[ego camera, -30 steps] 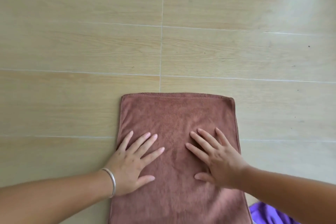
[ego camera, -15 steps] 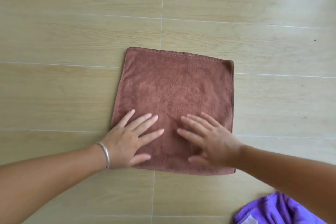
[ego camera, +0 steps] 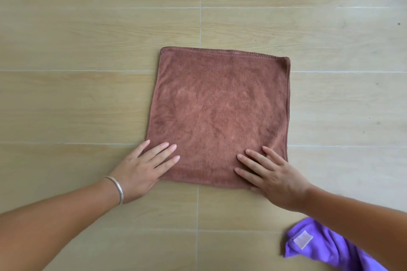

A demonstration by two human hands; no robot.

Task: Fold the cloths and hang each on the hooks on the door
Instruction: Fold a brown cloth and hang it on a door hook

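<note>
Head camera, looking down: a person's left hand [ego camera: 141,170] and right hand [ego camera: 272,174] lie flat, fingers straight, gripping nothing, pressing the near corners of a square brown microfibre cloth [ego camera: 218,114] on the wood-look tile floor [ego camera: 66,99], likely smoothing it. A crumpled purple cloth [ego camera: 319,248] waits nearby.

A: What is hidden on the flat brown microfibre cloth [ego camera: 218,116]?
B: Its two near corners, under the left hand [ego camera: 141,169] and right hand [ego camera: 273,174].
A: And the crumpled purple cloth [ego camera: 319,248]?
B: Cut off by the bottom edge, partly behind the right forearm; its small white label [ego camera: 303,239] is too blurred to read
</note>
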